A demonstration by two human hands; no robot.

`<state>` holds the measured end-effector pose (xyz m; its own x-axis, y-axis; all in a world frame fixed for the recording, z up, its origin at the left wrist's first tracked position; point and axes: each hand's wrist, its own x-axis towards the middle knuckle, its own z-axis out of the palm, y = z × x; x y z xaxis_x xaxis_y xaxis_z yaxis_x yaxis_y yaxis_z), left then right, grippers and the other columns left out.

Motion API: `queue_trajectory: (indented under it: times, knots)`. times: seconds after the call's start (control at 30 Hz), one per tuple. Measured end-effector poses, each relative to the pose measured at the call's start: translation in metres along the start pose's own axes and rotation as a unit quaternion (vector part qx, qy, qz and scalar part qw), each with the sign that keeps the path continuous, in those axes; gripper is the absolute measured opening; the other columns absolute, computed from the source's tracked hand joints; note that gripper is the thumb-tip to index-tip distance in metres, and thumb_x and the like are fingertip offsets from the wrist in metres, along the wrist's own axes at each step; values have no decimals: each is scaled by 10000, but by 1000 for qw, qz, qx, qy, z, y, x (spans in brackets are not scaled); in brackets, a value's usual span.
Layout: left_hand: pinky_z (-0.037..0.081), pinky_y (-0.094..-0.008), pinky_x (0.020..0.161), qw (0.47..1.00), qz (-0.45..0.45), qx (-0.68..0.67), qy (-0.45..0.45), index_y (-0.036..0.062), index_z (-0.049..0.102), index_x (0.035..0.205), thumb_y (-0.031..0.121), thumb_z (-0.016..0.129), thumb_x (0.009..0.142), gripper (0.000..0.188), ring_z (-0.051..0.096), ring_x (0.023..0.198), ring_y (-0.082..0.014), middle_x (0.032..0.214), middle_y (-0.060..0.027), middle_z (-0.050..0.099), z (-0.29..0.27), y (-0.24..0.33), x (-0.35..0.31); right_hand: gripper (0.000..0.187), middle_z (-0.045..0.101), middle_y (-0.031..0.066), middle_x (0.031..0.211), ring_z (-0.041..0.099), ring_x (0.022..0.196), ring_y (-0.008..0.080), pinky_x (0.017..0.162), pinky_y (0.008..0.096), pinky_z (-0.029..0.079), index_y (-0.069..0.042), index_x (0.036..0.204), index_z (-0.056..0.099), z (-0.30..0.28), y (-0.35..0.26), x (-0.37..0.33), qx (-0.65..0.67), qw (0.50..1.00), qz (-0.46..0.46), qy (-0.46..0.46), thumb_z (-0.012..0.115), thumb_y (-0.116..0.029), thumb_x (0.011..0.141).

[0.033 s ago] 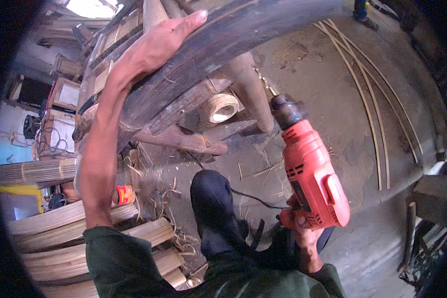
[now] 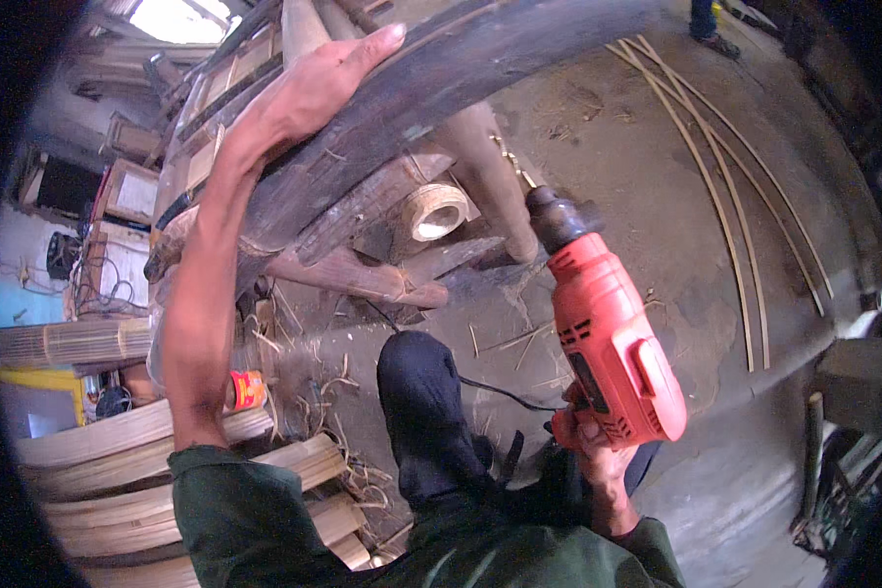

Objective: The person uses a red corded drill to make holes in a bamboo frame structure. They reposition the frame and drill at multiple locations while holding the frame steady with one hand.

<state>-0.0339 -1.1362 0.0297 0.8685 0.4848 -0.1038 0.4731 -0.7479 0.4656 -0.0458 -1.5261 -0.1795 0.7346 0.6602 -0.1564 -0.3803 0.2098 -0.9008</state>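
My left hand (image 2: 309,90) lies over the top of a thick dark bamboo pole (image 2: 402,113), its thumb stretched along the edge and its other fingers hidden behind. My right hand (image 2: 603,456) grips the handle of a red power drill (image 2: 612,333). The drill points up and away, its black chuck (image 2: 562,218) holding a twisted bit (image 2: 512,160). That bit is close beside a round bamboo leg (image 2: 490,186); whether they touch I cannot tell. Below the dark pole shows the pale cut end of a hollow bamboo piece (image 2: 435,213), near a lower crosspiece (image 2: 353,276).
Long thin bamboo strips (image 2: 720,186) lie on the floor at the right. Split bamboo slats (image 2: 118,480) are stacked at lower left, near an orange-red container (image 2: 247,389). A black cord (image 2: 505,390) runs past my knee (image 2: 416,392). Another person's foot (image 2: 720,45) shows at the top right.
The drill has shifted slightly left, toward the round bamboo leg. My left hand stays on the dark pole.
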Motion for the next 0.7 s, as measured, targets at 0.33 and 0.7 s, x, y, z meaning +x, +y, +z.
queue_trajectory:
  times: [0.33, 0.7]
  knots:
    - [409, -369, 955, 996, 57, 54, 49, -28, 592, 1188, 667, 321, 932, 789, 595, 1051, -297, 1079, -232, 651, 3, -15, 12, 572, 646, 102, 994, 641, 830, 181, 699, 285, 516, 42, 1256, 493, 24, -6, -15, 38, 998, -58, 6, 597, 2, 694]
    - [408, -419, 984, 982, 52, 142, 112, 19, 618, 1174, 677, 320, 917, 767, 550, 1147, -426, 1125, -308, 606, 4, -2, -3, 380, 652, 50, 825, 577, 606, 108, 513, 247, 457, 34, 1032, 622, 36, -15, -8, 53, 997, -51, -3, 546, 11, 660]
